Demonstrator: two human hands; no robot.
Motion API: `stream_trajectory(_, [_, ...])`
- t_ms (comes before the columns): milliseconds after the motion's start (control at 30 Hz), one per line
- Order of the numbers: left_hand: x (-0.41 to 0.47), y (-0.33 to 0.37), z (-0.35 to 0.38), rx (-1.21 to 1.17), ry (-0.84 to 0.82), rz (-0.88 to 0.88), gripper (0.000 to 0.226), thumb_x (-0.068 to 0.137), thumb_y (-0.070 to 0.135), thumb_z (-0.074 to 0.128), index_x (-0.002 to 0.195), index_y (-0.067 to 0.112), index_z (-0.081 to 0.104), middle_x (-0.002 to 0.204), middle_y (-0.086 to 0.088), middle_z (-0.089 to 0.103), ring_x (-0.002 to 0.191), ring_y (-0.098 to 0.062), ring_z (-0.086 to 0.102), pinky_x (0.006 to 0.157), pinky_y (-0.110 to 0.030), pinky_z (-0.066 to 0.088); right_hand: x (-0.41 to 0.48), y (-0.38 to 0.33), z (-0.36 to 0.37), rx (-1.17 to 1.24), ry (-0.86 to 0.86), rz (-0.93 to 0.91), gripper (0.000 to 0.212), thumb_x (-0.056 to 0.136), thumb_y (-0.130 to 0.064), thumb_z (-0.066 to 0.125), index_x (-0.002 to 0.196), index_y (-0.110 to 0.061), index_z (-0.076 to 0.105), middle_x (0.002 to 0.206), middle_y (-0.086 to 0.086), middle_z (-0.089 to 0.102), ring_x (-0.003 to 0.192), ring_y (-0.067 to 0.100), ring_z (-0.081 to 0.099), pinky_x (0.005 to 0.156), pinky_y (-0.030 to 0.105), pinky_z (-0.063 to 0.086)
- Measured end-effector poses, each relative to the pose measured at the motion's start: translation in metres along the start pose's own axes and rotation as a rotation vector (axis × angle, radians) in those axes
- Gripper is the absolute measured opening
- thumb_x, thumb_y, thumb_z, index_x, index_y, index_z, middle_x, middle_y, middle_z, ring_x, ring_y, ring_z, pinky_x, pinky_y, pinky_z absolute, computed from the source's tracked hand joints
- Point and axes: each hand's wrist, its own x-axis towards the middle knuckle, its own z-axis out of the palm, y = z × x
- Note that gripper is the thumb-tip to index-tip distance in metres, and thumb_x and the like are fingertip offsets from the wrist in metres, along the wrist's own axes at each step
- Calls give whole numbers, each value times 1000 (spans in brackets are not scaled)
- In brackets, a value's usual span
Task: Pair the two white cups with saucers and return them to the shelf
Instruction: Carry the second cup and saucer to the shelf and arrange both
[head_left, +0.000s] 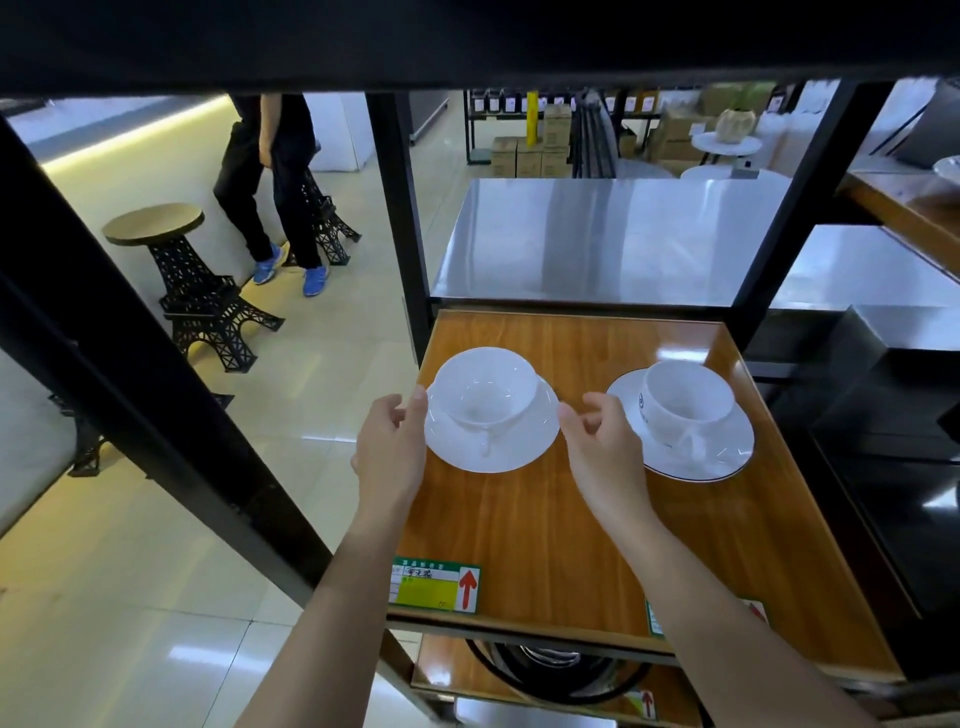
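Neither grip clearly holds anything: the left hand (390, 451) sits at the left rim of the nearer saucer (493, 447), fingers loosely curled with fingertips at or just off its edge, and the right hand (605, 452) is curled at the opposite rim in the same way (contact itself I cannot tell). Two white cups and two white saucers stand on the wooden shelf (545, 530), each cup seated on a saucer. Between the hands, the left cup (485, 392) is plain glossy white, its handle turned toward the camera. Over to the right, the right cup (688, 397) carries a small dark printed mark on its side, and its saucer (727, 452) shows a thin dark line along the near rim. Two label cards with red arrows hang on the shelf's front edge, one (435, 584) near the left forearm.
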Motion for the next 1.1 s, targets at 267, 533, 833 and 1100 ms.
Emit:
stream_trajectory(267, [5, -21, 6, 241, -47, -24, 40, 89, 31, 56, 126, 18, 50, 82, 8, 56, 87, -16, 46, 106, -44, 25, -2, 9, 10, -17, -93, 223, 22, 91, -35, 53, 90, -14, 58, 69, 6, 67, 35, 9, 50, 31, 15, 35])
stream_trajectory(533, [4, -22, 4, 240, -40, -11, 35, 88, 31, 59, 122, 23, 58, 82, 9, 59, 91, -18, 47, 105, -47, 22, 3, 3, 16, -57, -178, 299, 22, 93, -29, 51, 86, -10, 60, 64, 6, 68, 28, 7, 43, 32, 14, 33])
stream_trajectory(833, [-3, -24, 12, 193, -56, 1, 30, 85, 33, 63, 113, 26, 60, 81, 12, 61, 92, -16, 50, 99, -41, 21, 1, 6, 4, 105, -207, 396, 16, 94, -20, 48, 95, -7, 56, 64, 12, 65, 25, 5, 36, 29, 14, 28])
stream_trajectory(1100, [-8, -22, 17, 216, -76, 14, 32, 84, 36, 64, 114, 26, 57, 78, 16, 58, 92, -13, 48, 91, -34, 16, 0, 8, -3, 160, -197, 427, 12, 94, -15, 45, 96, -7, 53, 63, 14, 63, 26, 6, 35, 28, 15, 27])
